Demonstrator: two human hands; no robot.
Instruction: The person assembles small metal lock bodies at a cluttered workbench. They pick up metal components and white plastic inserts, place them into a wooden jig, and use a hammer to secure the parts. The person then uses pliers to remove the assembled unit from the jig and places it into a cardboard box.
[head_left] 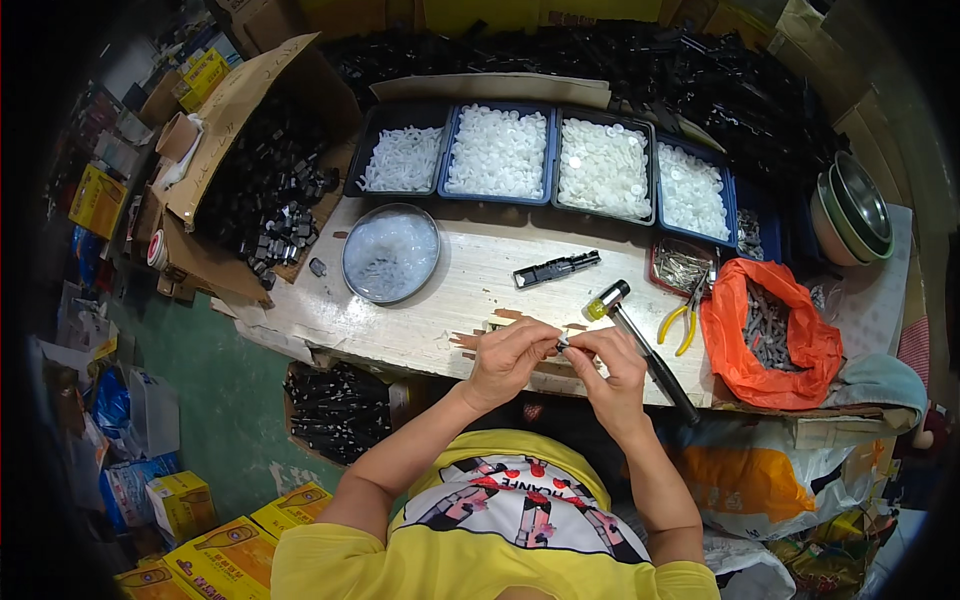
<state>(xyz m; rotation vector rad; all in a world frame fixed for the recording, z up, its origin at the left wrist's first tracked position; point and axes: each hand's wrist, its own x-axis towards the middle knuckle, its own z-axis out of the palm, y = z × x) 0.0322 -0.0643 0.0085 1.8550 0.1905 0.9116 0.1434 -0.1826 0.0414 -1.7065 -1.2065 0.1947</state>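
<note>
Over the front edge of the white worktable [470, 270], my left hand [508, 360] and my right hand [612, 368] meet fingertip to fingertip. Both pinch one small whitish part [563, 342], mostly covered by the fingers, so its kind cannot be made out. Just beyond the right hand lies a hammer [650, 345] with a yellowish head end and a black grip, running slantwise toward the table edge. Farther back on the tabletop rests a long black plastic piece [556, 269], touched by neither hand.
Trays of small white plastic parts [497, 150] line the back. A round dish [391, 254] stands left of centre, near a carton of black pieces [270, 200]. At right are yellow-handled pliers [680, 325], a box of metal pins [684, 266], an orange bag [735, 320] and stacked bowls [855, 210].
</note>
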